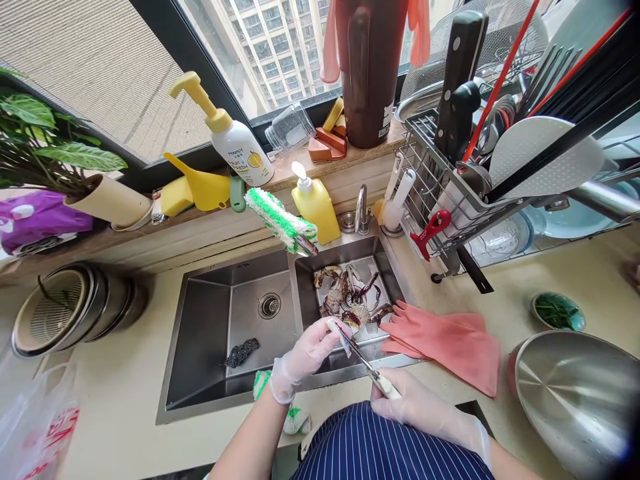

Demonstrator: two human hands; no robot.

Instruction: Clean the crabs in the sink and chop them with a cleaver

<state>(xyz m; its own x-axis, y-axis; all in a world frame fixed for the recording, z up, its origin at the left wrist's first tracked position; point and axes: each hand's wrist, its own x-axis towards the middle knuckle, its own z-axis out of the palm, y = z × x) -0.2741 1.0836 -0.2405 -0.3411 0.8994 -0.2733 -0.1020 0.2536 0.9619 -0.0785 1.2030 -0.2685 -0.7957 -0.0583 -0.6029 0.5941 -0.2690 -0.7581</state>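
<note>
Both my hands wear thin clear gloves. Held close to the near rim of the sink, my left hand [313,350] pinches a small pale piece [345,343] that looks like part of a crab. My right hand [407,397] grips the white handles of kitchen scissors [367,365], whose metal blades reach up and left to that piece. Whether the blades are closed on it is hard to see. Just beyond my hands, cut-up crab [350,297] with shell and legs lies in the smaller right sink basin [385,260].
Pink rubber gloves [450,340] lie right of the sink, beside a large metal bowl [575,393] and a small bowl of chopped greens [557,312]. The left basin [200,333] holds a dark scourer [241,352]. A green-white cloth [280,217] hangs over the faucet; a utensil rack [445,180] stands at right.
</note>
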